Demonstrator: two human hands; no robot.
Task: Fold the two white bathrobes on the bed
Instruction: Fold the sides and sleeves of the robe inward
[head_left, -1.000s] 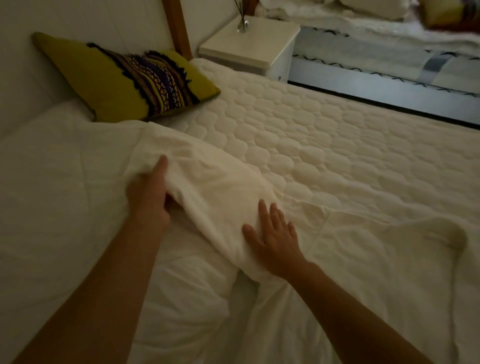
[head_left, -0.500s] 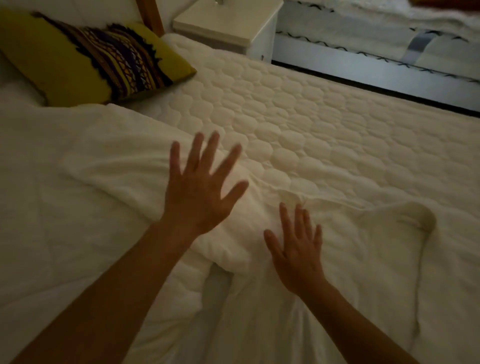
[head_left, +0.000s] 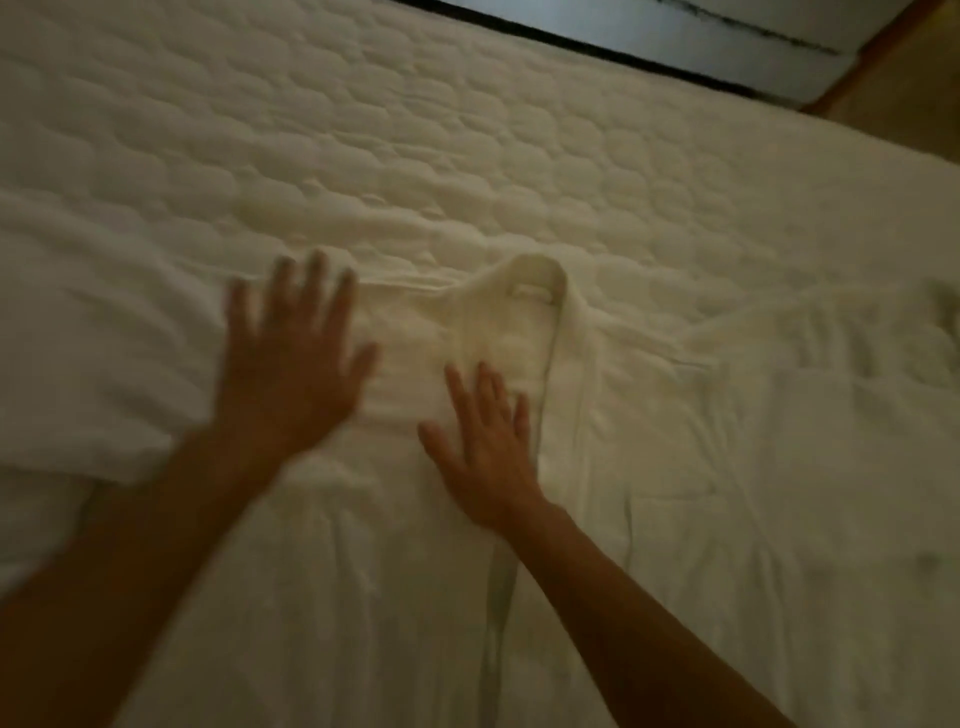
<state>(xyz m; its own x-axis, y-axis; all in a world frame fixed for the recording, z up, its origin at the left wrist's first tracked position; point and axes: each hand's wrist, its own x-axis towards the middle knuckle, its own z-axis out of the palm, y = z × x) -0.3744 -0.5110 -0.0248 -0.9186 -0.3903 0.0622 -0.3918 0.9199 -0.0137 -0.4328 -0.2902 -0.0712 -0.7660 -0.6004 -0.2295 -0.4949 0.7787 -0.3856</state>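
- White terry cloth fills my view: I count one bathrobe (head_left: 597, 415) for certain, spread flat on the bed (head_left: 467, 130), its collar (head_left: 535, 280) with a small hanging loop pointing toward the far edge.
- To the right lies more rumpled white cloth (head_left: 831, 364); I cannot tell if it is the second bathrobe or a part of the first.
- At the left I see one folded-over white flap (head_left: 104, 364) lying thick on the bed.
- Two bare hands are in sight, and both forearms reach in from the bottom edge.
- The left hand (head_left: 288, 374) is spread wide with nothing in it, fingers splayed; it is blurred, so I cannot tell if it touches the cloth or is just above it.
- The right hand (head_left: 483, 447) lies flat with the palm down on the bathrobe just below the collar, fingers extended and gripping nothing.
- One quilted mattress cover shows bare across the top of the view, with a dark gap (head_left: 623, 47) beyond its far edge.
- Against half a second ago, my view has swung right and down: the yellow patterned cushion and the white bedside table are gone from sight.
- The collar, then near the right edge, now sits in the middle.
- A second ago the left hand clutched a fold of cloth; it has since released it.
- The right hand has stayed flat on the cloth throughout.
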